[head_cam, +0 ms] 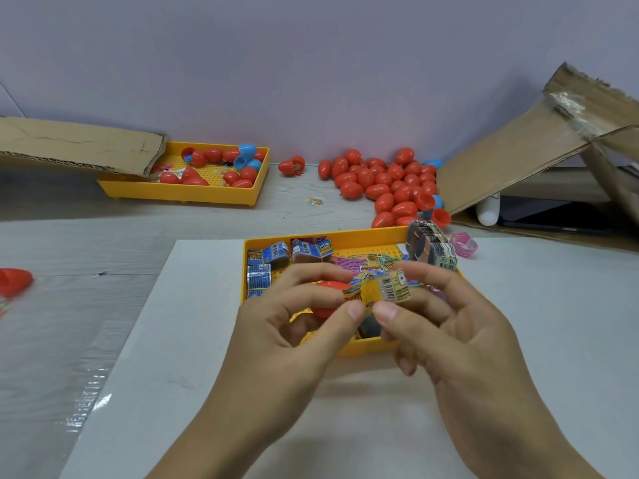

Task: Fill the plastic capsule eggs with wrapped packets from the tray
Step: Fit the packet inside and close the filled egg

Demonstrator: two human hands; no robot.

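Surface [536,340], white, fills the lower half of the frame, with a grey wood-grain area around it and a plain pale wall across the top. Cardboard sheet [511,160] leans in the upper right of the frame, and another flat cardboard piece [79,143] lies in the upper left, overlapping the far yellow tray [179,191], which holds red and blue capsule eggs. A pile of red capsule eggs [383,181] spreads right of centre, near the leaning cardboard. The near yellow tray [345,236] sits at centre frame on the white surface, holding wrapped packets [268,255], blue ones along its left side, pink and green ones toward the right. A stacked bundle of packets [432,245] stands at the tray's upper right corner, with a pink ring-shaped object [465,244] just beside it. Both hands are above the near tray at lower centre. The left hand [294,326] cradles a red capsule egg half [325,299] in curled fingers and pinches one end of a yellow packet [377,288]. The right hand [456,326] pinches the packet's other end, its grip closed on the barcode side
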